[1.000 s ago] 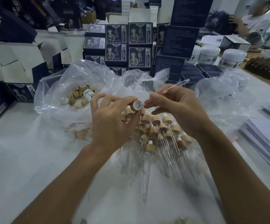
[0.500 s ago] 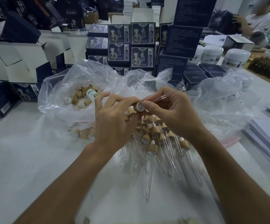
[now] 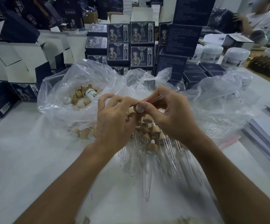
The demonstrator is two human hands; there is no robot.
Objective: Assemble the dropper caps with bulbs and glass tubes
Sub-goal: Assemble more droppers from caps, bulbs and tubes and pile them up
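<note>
**Glass tube meets wooden cap above the finished pile**

The left hand (image 3: pixel 114 120) pinches a wooden dropper cap (image 3: pixel 138 108) between thumb and curled fingers, its open white-lined end turned toward the right hand (image 3: pixel 168 115). The right hand grips a glass tube (image 3: pixel 161 96) between thumb and fingertips; the tube's near end sits at the cap's mouth, and its far end slants up and away from the cap. Whether the tube is seated inside the cap cannot be told.

Directly below the cap lies a pile of assembled droppers (image 3: pixel 152 139), wooden collars bunched together and glass tubes fanned toward the person on the white table (image 3: pixel 26 159). Left of the cap, a clear plastic bag (image 3: pixel 63 88) holds loose wooden caps (image 3: pixel 79 94) and a small white bottle (image 3: pixel 91 94). Beyond the cap stand stacked dark printed boxes (image 3: pixel 129 44); white jars (image 3: pixel 234 57) stand beyond it to the right.
</note>
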